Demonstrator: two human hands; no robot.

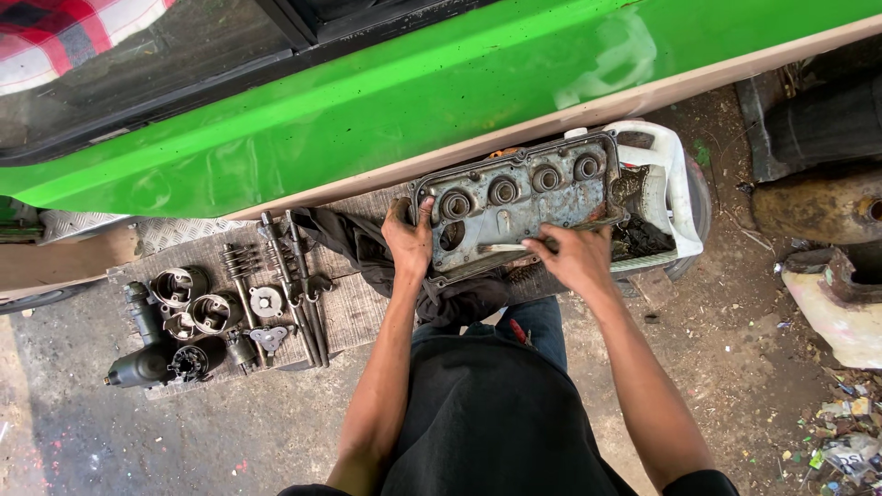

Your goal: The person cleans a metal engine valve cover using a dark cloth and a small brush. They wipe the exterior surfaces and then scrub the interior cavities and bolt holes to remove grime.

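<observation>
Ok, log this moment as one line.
left hand: grips valve cover edge | right hand: holds metal tool on cover | cover sits over white tub

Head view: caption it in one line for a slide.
Left hand steadies a grimy metal engine cover while the right hand works a flat tool on it, pistons laid out nearby.

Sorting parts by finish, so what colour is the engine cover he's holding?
Dull grey metal with brown grime: the engine valve cover, in the head view.
</observation>
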